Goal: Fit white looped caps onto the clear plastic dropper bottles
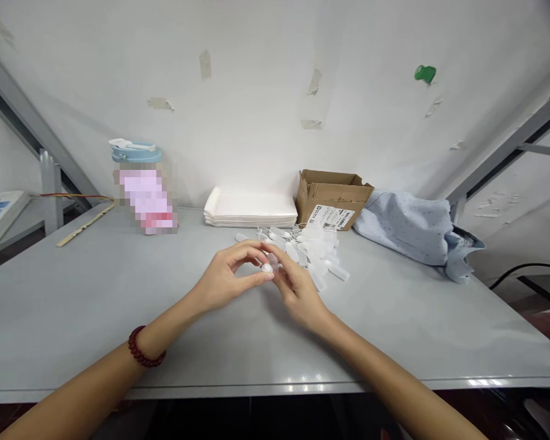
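Between my two hands, above the middle of the table, is a small translucent white plastic piece with a round end (266, 267). My left hand (222, 275) pinches it with thumb and fingers, and a dark red bead bracelet (142, 349) circles that wrist. Fingers of my right hand (302, 296) close on the same piece from the other side, partly hiding it. Just behind my right hand lies a loose pile of similar translucent white plastic pieces (318, 247), some with thin cords or wires among them.
White padded-looking envelopes (252, 211) are stacked by the wall, beside an open cardboard box (332, 195). Light blue cloth (403, 226) lies at right. Toward the left stand a blue-lidded, blurred item (140, 156) and a thin wooden strip (85, 226) on the grey table (96, 293).
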The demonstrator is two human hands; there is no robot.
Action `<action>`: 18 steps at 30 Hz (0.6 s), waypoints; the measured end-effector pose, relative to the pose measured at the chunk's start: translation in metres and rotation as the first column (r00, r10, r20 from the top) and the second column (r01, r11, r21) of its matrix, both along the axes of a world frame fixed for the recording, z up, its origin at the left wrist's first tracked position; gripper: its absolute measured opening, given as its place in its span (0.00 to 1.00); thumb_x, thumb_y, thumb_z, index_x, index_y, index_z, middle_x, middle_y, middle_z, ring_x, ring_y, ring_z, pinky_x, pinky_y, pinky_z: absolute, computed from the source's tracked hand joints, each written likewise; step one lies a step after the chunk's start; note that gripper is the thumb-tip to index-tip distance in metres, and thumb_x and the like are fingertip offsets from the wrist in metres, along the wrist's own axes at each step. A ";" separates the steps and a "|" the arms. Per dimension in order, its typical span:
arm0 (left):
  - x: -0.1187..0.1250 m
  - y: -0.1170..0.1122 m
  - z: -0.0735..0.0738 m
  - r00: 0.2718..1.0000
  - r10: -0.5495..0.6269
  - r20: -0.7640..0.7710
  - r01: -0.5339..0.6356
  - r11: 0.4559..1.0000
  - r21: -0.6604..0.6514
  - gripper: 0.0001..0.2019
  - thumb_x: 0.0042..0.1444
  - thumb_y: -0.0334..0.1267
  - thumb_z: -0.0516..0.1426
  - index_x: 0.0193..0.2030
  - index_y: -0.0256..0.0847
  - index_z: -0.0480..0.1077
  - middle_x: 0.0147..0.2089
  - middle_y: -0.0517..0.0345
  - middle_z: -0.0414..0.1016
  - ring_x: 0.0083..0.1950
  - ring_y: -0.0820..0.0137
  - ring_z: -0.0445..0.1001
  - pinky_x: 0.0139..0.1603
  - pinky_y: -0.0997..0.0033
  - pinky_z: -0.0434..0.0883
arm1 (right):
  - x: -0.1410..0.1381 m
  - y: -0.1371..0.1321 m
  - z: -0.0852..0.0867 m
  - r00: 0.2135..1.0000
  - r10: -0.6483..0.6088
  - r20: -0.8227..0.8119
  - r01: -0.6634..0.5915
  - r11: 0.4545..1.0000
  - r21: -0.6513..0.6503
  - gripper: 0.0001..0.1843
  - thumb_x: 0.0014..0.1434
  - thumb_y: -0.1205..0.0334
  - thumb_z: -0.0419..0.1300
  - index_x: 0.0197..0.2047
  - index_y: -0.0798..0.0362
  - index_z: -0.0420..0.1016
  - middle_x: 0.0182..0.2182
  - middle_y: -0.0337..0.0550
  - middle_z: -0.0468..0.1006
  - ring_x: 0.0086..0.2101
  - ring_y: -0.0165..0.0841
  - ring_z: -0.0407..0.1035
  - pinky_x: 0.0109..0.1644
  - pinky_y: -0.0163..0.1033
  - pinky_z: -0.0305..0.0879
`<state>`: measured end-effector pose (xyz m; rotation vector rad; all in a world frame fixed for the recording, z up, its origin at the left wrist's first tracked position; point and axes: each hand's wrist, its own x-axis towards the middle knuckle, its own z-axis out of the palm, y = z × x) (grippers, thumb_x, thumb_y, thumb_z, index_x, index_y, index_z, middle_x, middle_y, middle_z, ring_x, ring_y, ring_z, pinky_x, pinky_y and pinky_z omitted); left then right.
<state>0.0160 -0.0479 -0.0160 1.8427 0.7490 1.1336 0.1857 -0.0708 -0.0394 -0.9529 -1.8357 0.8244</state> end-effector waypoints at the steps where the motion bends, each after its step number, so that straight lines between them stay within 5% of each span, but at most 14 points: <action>1: 0.000 0.000 0.000 1.000 0.004 -0.002 -0.004 1.000 0.004 0.04 0.50 0.33 0.62 0.33 0.38 0.72 0.48 0.50 0.72 0.49 0.65 0.70 0.51 0.63 0.69 | 0.000 0.000 -0.001 1.000 -0.023 0.016 0.023 1.000 -0.021 0.27 0.62 0.68 0.48 0.64 0.43 0.53 0.55 0.46 0.68 0.45 0.36 0.69 0.50 0.49 0.64; 8: 0.003 -0.004 -0.002 0.998 0.052 0.033 -0.054 0.998 0.046 0.04 0.51 0.33 0.62 0.34 0.38 0.72 0.47 0.50 0.71 0.50 0.65 0.70 0.52 0.63 0.70 | 0.001 0.003 -0.005 0.992 -0.119 0.051 0.119 0.993 0.011 0.23 0.62 0.64 0.50 0.61 0.47 0.58 0.48 0.49 0.73 0.44 0.39 0.68 0.47 0.49 0.65; 14: -0.001 0.003 -0.002 0.979 0.170 0.115 -0.151 0.975 -0.160 0.06 0.50 0.37 0.63 0.34 0.39 0.72 0.37 0.57 0.72 0.41 0.70 0.70 0.43 0.70 0.71 | 0.003 0.005 -0.009 0.983 -0.102 0.150 0.065 0.969 0.236 0.23 0.63 0.66 0.48 0.61 0.46 0.57 0.43 0.49 0.73 0.42 0.39 0.69 0.45 0.48 0.67; 18: -0.002 0.007 -0.002 0.989 0.117 0.092 -0.089 0.960 -0.266 0.09 0.50 0.41 0.62 0.36 0.39 0.72 0.36 0.57 0.74 0.39 0.70 0.72 0.41 0.69 0.72 | 0.003 0.006 -0.012 0.975 -0.091 0.203 0.035 0.965 0.262 0.24 0.63 0.67 0.47 0.62 0.46 0.56 0.41 0.50 0.73 0.39 0.40 0.69 0.43 0.49 0.68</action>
